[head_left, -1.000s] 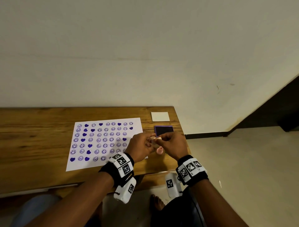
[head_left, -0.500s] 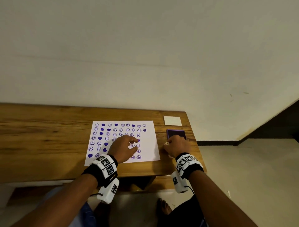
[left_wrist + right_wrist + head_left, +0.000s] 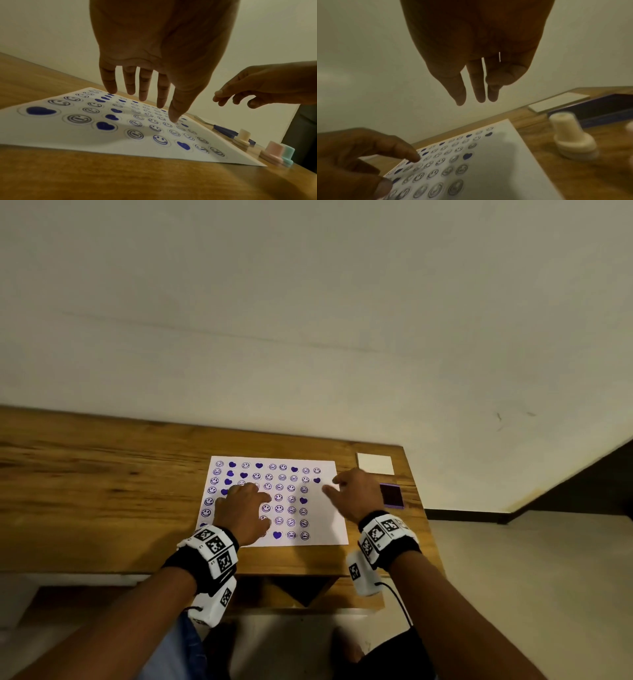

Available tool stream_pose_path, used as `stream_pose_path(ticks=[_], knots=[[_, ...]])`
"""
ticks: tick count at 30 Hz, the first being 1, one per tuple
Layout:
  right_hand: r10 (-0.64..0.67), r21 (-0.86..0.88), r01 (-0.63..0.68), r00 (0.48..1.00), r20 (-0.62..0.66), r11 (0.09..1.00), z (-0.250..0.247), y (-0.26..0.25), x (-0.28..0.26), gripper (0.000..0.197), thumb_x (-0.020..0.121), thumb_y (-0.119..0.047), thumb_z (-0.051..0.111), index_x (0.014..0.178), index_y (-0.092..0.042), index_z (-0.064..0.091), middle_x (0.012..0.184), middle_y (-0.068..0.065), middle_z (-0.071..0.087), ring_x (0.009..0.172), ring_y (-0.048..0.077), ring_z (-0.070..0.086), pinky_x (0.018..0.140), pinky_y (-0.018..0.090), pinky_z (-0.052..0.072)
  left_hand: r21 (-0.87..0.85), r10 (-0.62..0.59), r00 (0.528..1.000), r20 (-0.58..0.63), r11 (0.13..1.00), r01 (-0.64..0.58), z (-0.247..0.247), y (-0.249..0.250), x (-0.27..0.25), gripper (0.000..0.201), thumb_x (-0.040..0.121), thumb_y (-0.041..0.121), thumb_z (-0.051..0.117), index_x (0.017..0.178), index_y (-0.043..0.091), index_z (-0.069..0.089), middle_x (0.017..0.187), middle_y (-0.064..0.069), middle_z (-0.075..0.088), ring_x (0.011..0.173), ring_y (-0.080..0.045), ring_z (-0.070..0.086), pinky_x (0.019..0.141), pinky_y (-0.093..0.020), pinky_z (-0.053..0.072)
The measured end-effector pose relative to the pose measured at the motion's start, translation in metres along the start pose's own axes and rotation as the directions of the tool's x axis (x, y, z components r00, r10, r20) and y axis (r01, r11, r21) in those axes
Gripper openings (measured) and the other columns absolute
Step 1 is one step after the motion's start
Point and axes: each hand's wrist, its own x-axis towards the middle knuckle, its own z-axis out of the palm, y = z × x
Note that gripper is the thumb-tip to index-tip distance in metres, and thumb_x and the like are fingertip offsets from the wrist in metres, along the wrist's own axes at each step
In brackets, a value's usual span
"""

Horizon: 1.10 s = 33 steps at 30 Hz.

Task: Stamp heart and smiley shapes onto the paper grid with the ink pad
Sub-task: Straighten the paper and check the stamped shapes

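right hand (image 3: 356, 494) moved from ink pad (image 3: 391, 496) over paper (image 3: 325, 508), empty, fingers loose | left hand (image 3: 245, 508) spread, empty

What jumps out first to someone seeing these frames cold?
The white paper grid, packed with purple smileys and solid hearts, lies on the wooden table. The left hand is spread over the grid's left part; the right hand hovers open, holding nothing, at its right edge. The ink pad sits just right of it.

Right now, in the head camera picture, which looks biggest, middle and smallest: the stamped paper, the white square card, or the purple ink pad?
Largest to smallest, as they look in the head view:
1. The paper, by far.
2. The white square card.
3. The ink pad, though the right hand hides part of it, so card and pad may really be close in size.
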Motion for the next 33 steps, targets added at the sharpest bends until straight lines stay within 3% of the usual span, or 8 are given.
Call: stream_pose_path(ticks=[12,15,17,19,23,26,29,33], knots=[[0.286,-0.086,-0.276,0.946,0.151,0.957,0.055,-0.011,-0.011,0.086,0.080,-0.080,0.050,0.127,-0.009,0.061,0.150,0.016,0.039,0.140,0.037,0.034,0.107,0.051,0.042,0.028,-0.079,0.989,0.126,0.997,0.076,0.002,-0.023,0.000,0.062,0.075,0.044,0.075,0.132,0.037,0.049,0.136,0.006,0.039,0.130,-0.022,0.035,0.102,-0.049,0.040],[0.228,0.032,-0.237,0.957,0.177,0.971,0.063,-0.010,-0.010,0.097,0.070,-0.096,0.028,0.104,-0.018,0.073,0.127,0.012,0.063,0.122,0.031,0.050,0.106,0.051,0.039,0.032,-0.087,0.987,0.136,0.996,0.083,0.000,-0.023,0.002,0.060,0.072,0.044,0.078,0.127,0.037,0.054,0.132,0.006,0.042,0.128,-0.023,0.037,0.101,-0.049,0.040],[0.146,0.243,-0.177,0.979,0.141,0.954,0.057,-0.013,-0.011,0.074,0.080,-0.086,0.036,0.099,-0.026,0.075,0.110,0.002,0.072,0.111,0.024,0.056,0.104,0.047,0.040,0.022,-0.094,0.986,0.135,0.996,0.092,-0.001,-0.022,0.003,0.060,0.071,0.042,0.080,0.125,0.035,0.055,0.130,0.005,0.043,0.128,-0.023,0.038,0.101,-0.049,0.040],[0.159,0.559,-0.176,0.984,0.079,0.810,0.044,-0.019,-0.010,0.050,0.085,-0.071,0.055,0.107,-0.028,0.068,0.112,-0.003,0.070,0.105,0.020,0.062,0.093,0.040,0.048,0.008,-0.100,0.985,0.140,0.995,0.100,-0.002,-0.021,0.003,0.061,0.071,0.041,0.080,0.126,0.034,0.055,0.130,0.006,0.043,0.129,-0.023,0.038,0.101,-0.049,0.041],[0.271,0.757,-0.244,0.958,0.092,0.606,0.028,-0.020,0.000,0.053,0.083,-0.046,0.076,0.123,-0.026,0.047,0.115,0.005,0.068,0.094,0.021,0.067,0.084,0.037,0.054,-0.003,-0.083,0.984,0.160,0.996,0.084,-0.003,-0.023,0.002,0.061,0.071,0.045,0.078,0.127,0.036,0.054,0.131,0.006,0.043,0.130,-0.023,0.036,0.103,-0.050,0.039],[0.280,0.620,-0.280,0.955,0.101,0.733,0.019,-0.012,0.003,0.062,0.083,-0.029,0.078,0.137,-0.022,0.048,0.117,-0.001,0.065,0.105,0.025,0.066,0.093,0.039,0.053,-0.010,-0.080,0.981,0.175,0.996,0.083,-0.004,-0.025,0.000,0.060,0.075,0.046,0.074,0.130,0.038,0.052,0.135,0.008,0.040,0.132,-0.022,0.033,0.105,-0.049,0.037],[0.209,0.353,-0.236,0.971,0.112,0.906,0.018,-0.008,-0.001,0.025,0.087,-0.020,0.068,0.111,-0.016,0.073,0.108,0.004,0.074,0.100,0.026,0.067,0.080,0.030,0.049,-0.055,-0.058,0.975,0.213,0.996,0.071,-0.008,-0.030,0.003,0.056,0.077,0.048,0.072,0.128,0.037,0.054,0.138,0.006,0.040,0.133,-0.022,0.035,0.108,-0.046,0.035],[0.145,0.369,-0.150,0.989,0.041,0.917,0.018,-0.001,-0.004,0.014,0.087,-0.018,0.063,0.096,-0.017,0.074,0.097,0.006,0.074,0.087,0.025,0.065,0.077,0.030,0.048,-0.302,-0.017,0.963,0.269,0.948,0.101,-0.024,-0.042,0.008,0.044,0.081,0.041,0.071,0.123,0.032,0.060,0.136,0.009,0.050,0.126,-0.016,0.048,0.097,-0.027,0.042]])
